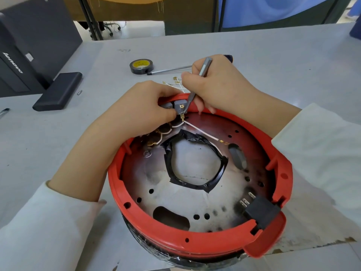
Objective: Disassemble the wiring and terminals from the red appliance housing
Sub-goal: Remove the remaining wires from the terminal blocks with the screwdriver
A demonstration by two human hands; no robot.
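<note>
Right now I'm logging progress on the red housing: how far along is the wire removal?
Done: several loose wires lie on the table beyond the housing. In hand: the right hand works a tool at a grey terminal block while the left hand steadies it. Left: a white wire still attached there, and the black connector.

Two bare hands — the left hand (136, 108) and the right hand (218, 89) — with forearms uncovered; loose white sleeves (45, 227) — plain, unmarked — end short of the wrists.
</note>
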